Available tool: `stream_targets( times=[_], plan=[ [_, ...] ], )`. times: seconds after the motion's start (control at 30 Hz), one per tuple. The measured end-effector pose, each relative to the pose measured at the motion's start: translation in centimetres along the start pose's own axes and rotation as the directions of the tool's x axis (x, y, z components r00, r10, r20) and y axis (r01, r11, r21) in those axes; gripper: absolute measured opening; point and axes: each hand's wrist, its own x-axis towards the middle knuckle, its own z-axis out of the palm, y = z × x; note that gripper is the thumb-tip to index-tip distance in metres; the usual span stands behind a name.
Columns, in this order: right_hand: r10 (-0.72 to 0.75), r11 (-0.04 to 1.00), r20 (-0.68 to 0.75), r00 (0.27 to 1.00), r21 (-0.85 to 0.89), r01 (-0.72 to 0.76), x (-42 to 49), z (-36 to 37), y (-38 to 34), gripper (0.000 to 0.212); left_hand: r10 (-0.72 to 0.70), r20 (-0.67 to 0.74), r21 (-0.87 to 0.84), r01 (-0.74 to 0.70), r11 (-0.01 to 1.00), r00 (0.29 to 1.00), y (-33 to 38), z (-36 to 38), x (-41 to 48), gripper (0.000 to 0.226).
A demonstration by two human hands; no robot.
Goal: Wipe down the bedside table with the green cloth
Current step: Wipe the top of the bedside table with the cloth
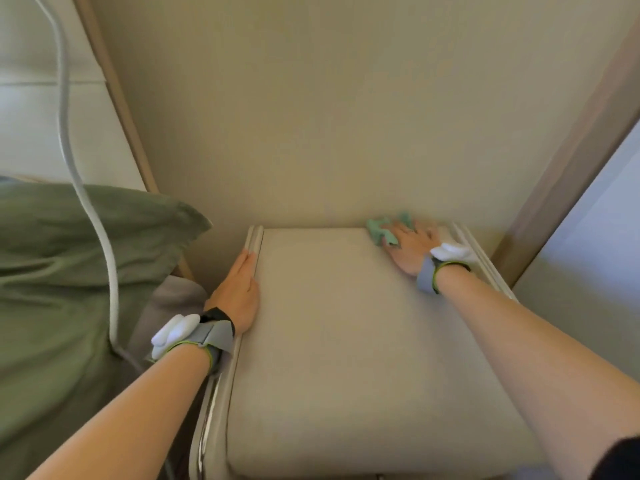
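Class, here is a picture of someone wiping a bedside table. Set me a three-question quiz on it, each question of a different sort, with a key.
1. True or false: the left hand holds the green cloth.
2. Where on the bedside table does the right hand press the cloth? A: near left corner. B: middle. C: far right corner.
3. Fill the gap: left of the table lies a green ____.

Key
1. False: the left hand rests flat on the table's left edge.
2. C
3. pillow
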Motion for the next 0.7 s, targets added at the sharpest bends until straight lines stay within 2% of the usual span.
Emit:
stream_targets(
  times=[0.1,0.13,0.2,0.27,0.33,0.4,0.47,0.5,0.53,0.57,0.63,0.7],
  plan=[
    [0.298,0.954,-0.067,0.952,0.030,-0.297,1.8,0.2,5.0,0.074,-0.001,-0.029,0.014,0.001,1.000,1.000,0.2,0.2,0.0,0.053],
    [0.369,0.929,-0.057,0.928,0.042,-0.367,1.8,0.1,5.0,0.075,-0.003,-0.040,0.025,0.004,1.000,0.999,0.4,0.2,0.0,0.054],
    [0.401,0.916,-0.046,0.915,0.011,-0.401,1.5,0.1,1.3,0.067,-0.015,-0.052,0.050,0.018,0.999,0.999,0.6,0.1,0.2,0.054],
    [0.294,0.956,-0.076,0.953,0.024,-0.293,1.1,0.6,-4.5,0.060,-0.013,-0.048,0.068,0.016,0.998,0.999,0.6,0.1,0.2,0.054],
    [0.082,0.995,-0.072,0.994,0.054,-0.078,1.0,1.1,-10.4,0.057,-0.008,-0.038,0.072,0.011,0.997,0.999,0.7,0.1,0.2,0.054],
    [-0.126,0.990,-0.050,0.991,0.063,0.129,1.1,2.0,-14.8,0.053,0.000,-0.035,0.071,0.003,0.997,0.999,0.5,0.1,0.1,0.054],
    [-0.235,0.969,-0.017,0.972,0.074,0.235,1.2,1.7,-15.9,0.050,0.001,-0.035,0.061,0.001,0.998,0.999,0.3,0.1,0.2,0.054],
    [-0.208,0.973,-0.021,0.978,0.100,0.209,1.4,1.6,-15.4,0.049,0.001,-0.037,0.059,0.001,0.998,0.999,0.0,-0.1,0.2,0.054],
    [-0.115,0.986,-0.036,0.993,0.117,0.118,1.5,1.4,-13.8,0.049,0.002,-0.033,0.059,0.000,0.998,0.999,0.3,0.0,0.2,0.054],
    [0.020,0.993,-0.047,0.999,0.118,-0.014,1.6,1.3,-12.2,0.051,0.001,-0.032,0.062,0.001,0.998,0.999,0.3,0.1,0.2,0.055],
    [0.271,0.960,-0.036,0.962,0.089,-0.267,1.3,0.9,-10.2,0.056,0.008,-0.038,0.063,-0.006,0.998,0.999,0.6,0.2,0.2,0.056],
    [0.312,0.949,-0.016,0.950,0.045,-0.311,1.2,0.9,-12.3,0.060,0.018,-0.052,0.066,-0.014,0.998,0.998,0.5,0.1,0.2,0.056]
  ],
)
